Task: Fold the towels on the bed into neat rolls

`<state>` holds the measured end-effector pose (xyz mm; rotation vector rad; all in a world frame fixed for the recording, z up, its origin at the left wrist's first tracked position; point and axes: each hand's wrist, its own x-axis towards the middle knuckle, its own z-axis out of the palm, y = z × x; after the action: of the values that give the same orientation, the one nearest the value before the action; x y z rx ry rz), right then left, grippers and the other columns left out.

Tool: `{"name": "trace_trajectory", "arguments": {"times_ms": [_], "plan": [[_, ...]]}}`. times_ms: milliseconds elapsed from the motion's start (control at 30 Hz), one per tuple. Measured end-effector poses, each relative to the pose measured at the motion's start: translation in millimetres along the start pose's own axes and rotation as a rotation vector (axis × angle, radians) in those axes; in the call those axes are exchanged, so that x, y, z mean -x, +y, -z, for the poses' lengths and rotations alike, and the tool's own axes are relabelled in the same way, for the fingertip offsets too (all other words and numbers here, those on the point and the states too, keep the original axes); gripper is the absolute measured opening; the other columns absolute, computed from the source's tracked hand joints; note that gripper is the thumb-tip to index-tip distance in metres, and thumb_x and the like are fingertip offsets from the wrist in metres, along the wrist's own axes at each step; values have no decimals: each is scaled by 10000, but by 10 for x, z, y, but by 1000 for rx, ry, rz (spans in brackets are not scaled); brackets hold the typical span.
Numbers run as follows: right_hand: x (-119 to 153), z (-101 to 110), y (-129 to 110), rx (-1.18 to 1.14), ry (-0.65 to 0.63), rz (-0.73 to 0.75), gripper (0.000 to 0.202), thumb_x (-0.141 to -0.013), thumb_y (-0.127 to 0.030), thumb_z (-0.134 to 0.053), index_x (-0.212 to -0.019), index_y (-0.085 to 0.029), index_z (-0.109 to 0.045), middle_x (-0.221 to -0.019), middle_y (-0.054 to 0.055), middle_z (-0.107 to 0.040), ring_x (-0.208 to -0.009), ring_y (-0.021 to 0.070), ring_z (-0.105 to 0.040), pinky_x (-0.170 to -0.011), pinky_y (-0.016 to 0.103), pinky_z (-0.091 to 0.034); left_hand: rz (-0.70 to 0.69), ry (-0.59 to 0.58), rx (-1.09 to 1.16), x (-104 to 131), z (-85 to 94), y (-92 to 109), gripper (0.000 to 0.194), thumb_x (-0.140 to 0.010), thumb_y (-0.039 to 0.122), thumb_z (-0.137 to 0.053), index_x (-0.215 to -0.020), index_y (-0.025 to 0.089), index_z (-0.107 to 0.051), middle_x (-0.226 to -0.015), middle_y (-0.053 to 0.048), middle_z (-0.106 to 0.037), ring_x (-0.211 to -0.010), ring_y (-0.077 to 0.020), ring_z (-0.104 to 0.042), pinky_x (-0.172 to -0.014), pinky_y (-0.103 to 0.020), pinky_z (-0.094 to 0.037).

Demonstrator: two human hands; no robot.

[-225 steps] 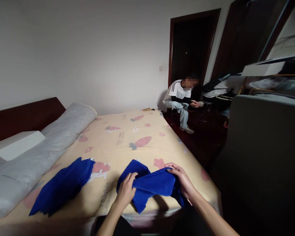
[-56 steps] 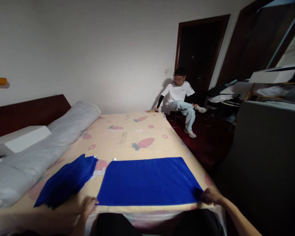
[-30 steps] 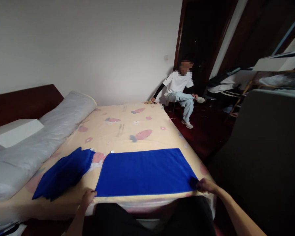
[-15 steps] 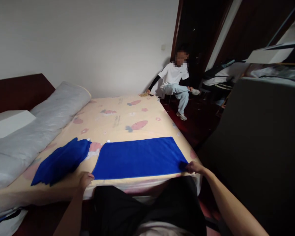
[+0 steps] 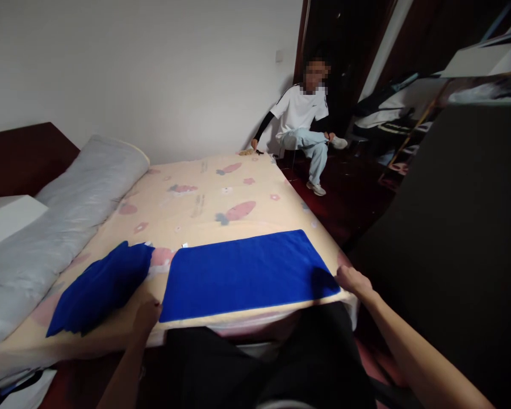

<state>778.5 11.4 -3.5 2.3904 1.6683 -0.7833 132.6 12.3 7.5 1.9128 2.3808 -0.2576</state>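
A rectangular blue cloth (image 5: 247, 275), like a towel, lies spread flat along the near edge of the bed. My left hand (image 5: 147, 318) is closed beside its near left corner, fingers curled at the edge. At the right edge, just above the near right corner, my right hand (image 5: 354, 280) is also closed and casts a shadow on the cloth. Both near corners show lying flat; whether the fingers pinch any cloth is hidden. To the left of my left hand lies a crumpled blue cloth (image 5: 104, 287).
The bed (image 5: 221, 190) has a cream sheet with pink prints. A grey rolled bedding piece (image 5: 76, 210) and white box (image 5: 11, 218) lie left. A person (image 5: 304, 122) sits beyond the far right corner. A dark panel (image 5: 451, 238) stands right.
The view has shifted slightly. My right hand has moved right and up from the near right corner, uncovering it. My left hand sits a little higher against its corner; the cloth stays flat.
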Motion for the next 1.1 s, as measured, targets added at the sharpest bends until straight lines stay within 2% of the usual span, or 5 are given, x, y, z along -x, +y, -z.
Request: {"name": "trace_trajectory", "arguments": {"times_ms": [200, 400, 533, 800, 1100], "plan": [[95, -257, -1267, 39, 219, 384, 499, -909, -181, -401, -1394, -111, -490, -1485, 170, -452, -1386, 252, -393, -1134, 392, -294, -226, 149, 91, -152, -16, 1389, 490, -907, 207, -383, -1383, 149, -480, -1479, -119, -495, -1352, -208, -450, -1061, -335, -415], [153, -1273, -2235, -72, 276, 672, 579, -931, -224, -333, -1509, -197, -320, -1583, 65, -263, -1466, 227, -229, -1174, 436, -250, -493, 127, 225, 74, -789, 2731, 590, -924, 192, -246, -1512, 228, -223, -1601, -19, -243, -1481, -180, -217, -1209, -431, -243], [-177, -1611, -1766, -147, 385, 672, 549, -951, -457, -343, -1479, -312, -381, -1561, 18, -323, -1439, 251, -300, -1166, 479, -264, -506, 156, 233, -17, -1131, 2451, 558, -945, 317, -256, -1499, 341, -197, -1594, 29, -245, -1469, -191, -249, -1205, -464, -257], [-584, -1464, -343, -132, 772, 5, 708, -879, -510, -207, -1420, -144, -479, -1501, 132, -436, -1422, 285, -336, -1127, 519, -286, 374, 268, 159, -345, -1182, 726, 601, -944, 462, -171, -1489, 248, -304, -1553, -83, -361, -1419, -245, -371, -1081, -524, -397], [-221, -1503, -1863, -266, 507, 565, 544, -966, -382, -292, -1486, -249, -381, -1571, 60, -306, -1453, 246, -262, -1158, 476, -282, -223, 443, 188, -247, -1096, 2188, 559, -947, 264, -231, -1499, 269, -139, -1558, -37, -330, -1434, -201, -339, -1143, -462, -342]]}}
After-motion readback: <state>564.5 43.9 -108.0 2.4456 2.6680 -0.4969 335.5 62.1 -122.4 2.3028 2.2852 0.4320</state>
